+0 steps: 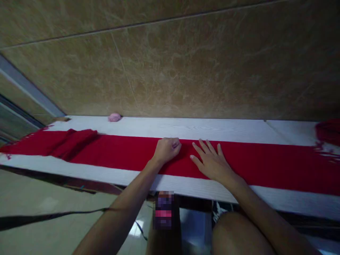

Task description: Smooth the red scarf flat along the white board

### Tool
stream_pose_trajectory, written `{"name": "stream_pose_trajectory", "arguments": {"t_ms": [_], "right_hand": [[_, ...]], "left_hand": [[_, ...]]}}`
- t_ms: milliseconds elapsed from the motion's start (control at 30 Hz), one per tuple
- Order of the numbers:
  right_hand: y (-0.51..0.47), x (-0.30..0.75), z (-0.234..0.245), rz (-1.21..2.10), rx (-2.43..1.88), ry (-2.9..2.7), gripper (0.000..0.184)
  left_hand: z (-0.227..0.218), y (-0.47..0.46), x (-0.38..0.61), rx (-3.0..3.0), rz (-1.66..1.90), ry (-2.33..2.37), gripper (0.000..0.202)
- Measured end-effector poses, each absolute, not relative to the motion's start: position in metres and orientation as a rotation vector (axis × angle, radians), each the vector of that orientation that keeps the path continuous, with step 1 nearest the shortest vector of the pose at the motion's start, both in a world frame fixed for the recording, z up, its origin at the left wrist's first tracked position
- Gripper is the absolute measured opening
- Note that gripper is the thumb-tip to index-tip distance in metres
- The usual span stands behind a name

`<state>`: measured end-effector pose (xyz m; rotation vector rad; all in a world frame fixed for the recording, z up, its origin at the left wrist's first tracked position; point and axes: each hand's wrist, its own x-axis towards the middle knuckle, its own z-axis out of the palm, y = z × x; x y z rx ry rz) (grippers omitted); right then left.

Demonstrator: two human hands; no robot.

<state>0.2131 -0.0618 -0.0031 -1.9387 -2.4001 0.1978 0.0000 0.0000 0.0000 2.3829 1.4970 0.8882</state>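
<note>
A long red scarf (pixel 127 150) with fringed ends lies lengthwise along a white wood-grain tabletop (pixel 191 127). Toward its left end the cloth is rumpled into folds; the middle and right stretch lie flat. My left hand (pixel 166 150) is closed in a fist on the middle of the scarf. Something small and dark may show inside its curl, but I cannot make it out. Just to the right, my right hand (pixel 211 159) rests palm down on the red cloth, its fingers spread.
A small pink lump (pixel 114 117) sits at the table's back edge. Dark red fringed fabric (pixel 329 131) is bunched at the far right. Behind the table rises a brown tiled wall (pixel 186 71). A dark strap (pixel 53 216) crosses at lower left. My knees are below the front edge.
</note>
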Motion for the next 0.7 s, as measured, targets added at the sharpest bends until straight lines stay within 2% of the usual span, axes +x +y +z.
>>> {"name": "stream_pose_trajectory", "arguments": {"t_ms": [233,700], "right_hand": [[-0.050,0.212,0.010,0.115,-1.826,-2.315,0.080],[-0.043,0.212,-0.001,0.156,-1.895,-2.386,0.077]], "left_hand": [[0.005,0.000,0.000,2.385,0.876,1.503,0.040],[0.001,0.000,-0.002,2.416,0.890,1.514,0.041]]}}
